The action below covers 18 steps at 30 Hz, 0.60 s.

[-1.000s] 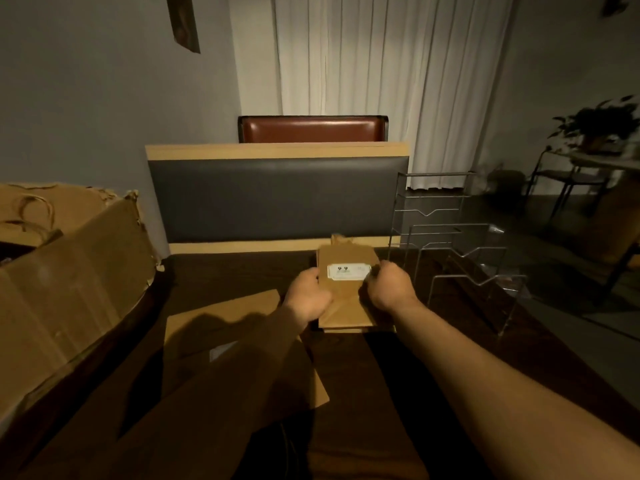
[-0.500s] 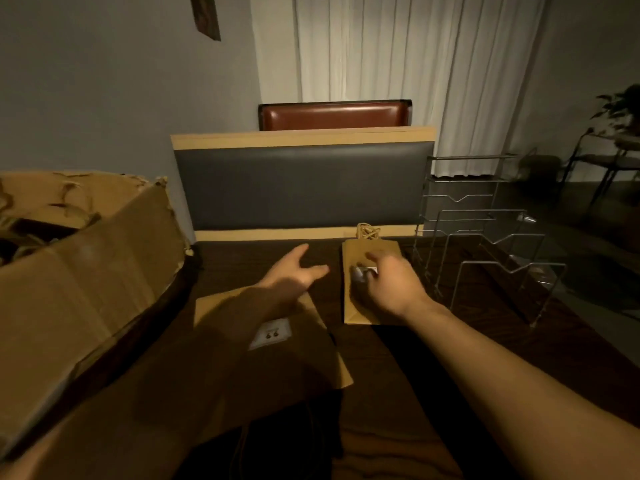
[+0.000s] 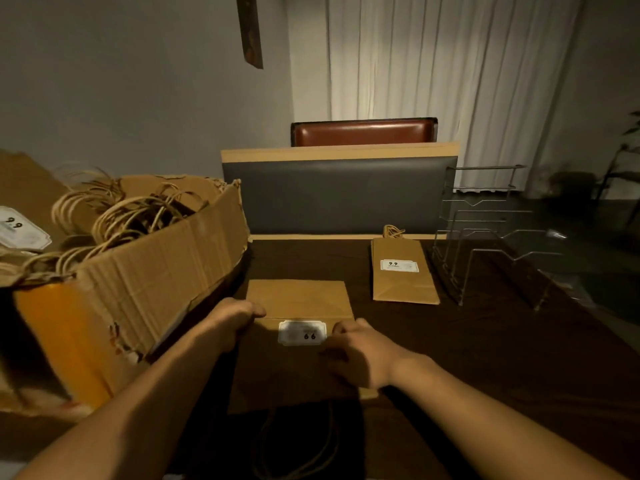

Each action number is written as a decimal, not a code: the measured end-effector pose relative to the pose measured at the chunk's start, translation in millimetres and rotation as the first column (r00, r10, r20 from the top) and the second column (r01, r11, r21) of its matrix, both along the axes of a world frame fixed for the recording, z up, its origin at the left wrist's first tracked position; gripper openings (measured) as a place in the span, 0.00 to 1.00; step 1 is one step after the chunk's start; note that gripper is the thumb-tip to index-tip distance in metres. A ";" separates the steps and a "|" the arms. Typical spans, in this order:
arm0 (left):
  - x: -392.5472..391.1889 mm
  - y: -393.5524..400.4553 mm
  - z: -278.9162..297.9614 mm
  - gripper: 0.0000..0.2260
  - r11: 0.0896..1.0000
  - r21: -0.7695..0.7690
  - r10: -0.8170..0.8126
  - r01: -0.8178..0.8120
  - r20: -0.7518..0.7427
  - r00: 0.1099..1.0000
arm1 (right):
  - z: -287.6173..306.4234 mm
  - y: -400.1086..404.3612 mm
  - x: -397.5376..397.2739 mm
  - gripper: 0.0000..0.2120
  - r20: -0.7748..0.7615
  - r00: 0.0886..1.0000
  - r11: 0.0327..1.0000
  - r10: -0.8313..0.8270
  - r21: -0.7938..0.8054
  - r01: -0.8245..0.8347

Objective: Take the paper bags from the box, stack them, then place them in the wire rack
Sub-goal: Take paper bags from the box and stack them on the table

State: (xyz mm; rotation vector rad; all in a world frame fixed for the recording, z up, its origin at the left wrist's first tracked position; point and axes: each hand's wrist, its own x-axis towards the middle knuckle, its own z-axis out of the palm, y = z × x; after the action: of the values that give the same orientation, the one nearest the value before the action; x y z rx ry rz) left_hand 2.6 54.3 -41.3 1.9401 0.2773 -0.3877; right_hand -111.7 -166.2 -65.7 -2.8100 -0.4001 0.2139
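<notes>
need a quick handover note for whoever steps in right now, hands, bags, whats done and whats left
Left hand: gripping the left edge of the large flat brown paper bag on the dark table.
Right hand: resting on that bag's right side, fingers curled at its edge.
Smaller brown paper bag: flat on the table, beside the silver wire rack, not in it.
Torn cardboard box at left: holds more handled bags.
Done: two bags out.
Left: empty the box, stack the bags, load the rack, which holds none.

Dark table (image 3: 485, 358): box (image 3: 138, 271), two bags (image 3: 301, 306) (image 3: 401, 275), wire rack (image 3: 491, 244).
</notes>
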 end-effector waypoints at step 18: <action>-145.5 -60.5 -42.1 0.22 0.452 0.822 -0.852 0.345 0.284 0.439 | -4.9 -9.3 -83.5 0.26 0.059 0.997 0.947 -0.047 -0.315 0.063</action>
State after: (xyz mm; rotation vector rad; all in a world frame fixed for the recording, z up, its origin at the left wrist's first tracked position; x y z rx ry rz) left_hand -142.9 -6.1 -83.4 2.7187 -1.0706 -0.0008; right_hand -195.3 -175.6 -70.6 -3.1443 -0.3221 0.2109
